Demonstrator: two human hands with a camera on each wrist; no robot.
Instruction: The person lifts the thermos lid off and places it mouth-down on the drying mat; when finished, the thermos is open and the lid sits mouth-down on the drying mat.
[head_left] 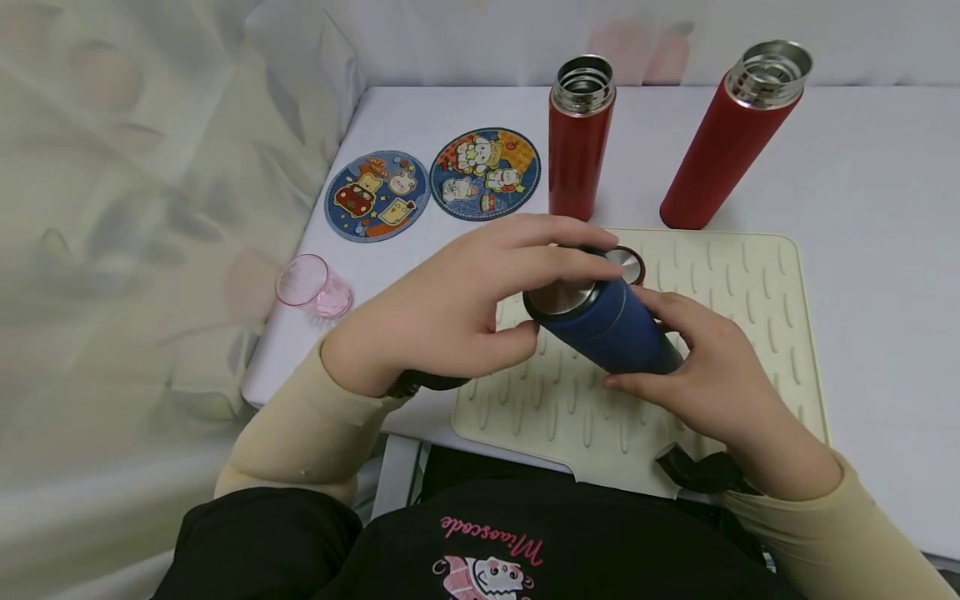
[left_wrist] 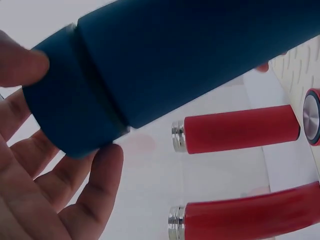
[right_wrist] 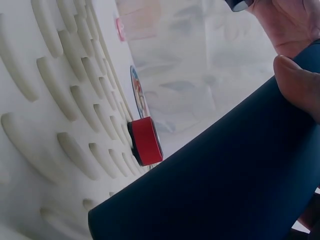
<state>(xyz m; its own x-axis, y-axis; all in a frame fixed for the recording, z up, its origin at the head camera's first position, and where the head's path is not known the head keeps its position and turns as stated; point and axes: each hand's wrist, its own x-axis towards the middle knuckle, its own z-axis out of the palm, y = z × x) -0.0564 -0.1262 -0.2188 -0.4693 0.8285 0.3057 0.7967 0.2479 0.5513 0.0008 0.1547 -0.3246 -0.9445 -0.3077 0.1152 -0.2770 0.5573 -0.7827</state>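
A blue thermos flask (head_left: 630, 337) is held tilted above the cream mat, its steel-topped lid (head_left: 564, 297) towards the left. My left hand (head_left: 476, 296) grips that lid, thumb on one side and fingertips on the other. A dark seam shows between lid and body in the left wrist view, and the lid still lines up with the body. My right hand (head_left: 712, 367) holds the flask's body near its lower end, thumb and fingers on opposite sides. Behind the flask, partly hidden, a red lid (right_wrist: 145, 141) with a steel top lies on the mat.
Two red flasks without lids, one nearer the middle (head_left: 581, 158) and one on the right (head_left: 731, 150), stand behind the cream ridged mat (head_left: 750, 333). Two round cartoon coasters (head_left: 377, 197) lie at the back left. A pink clear glass (head_left: 315, 287) stands near the table's left edge.
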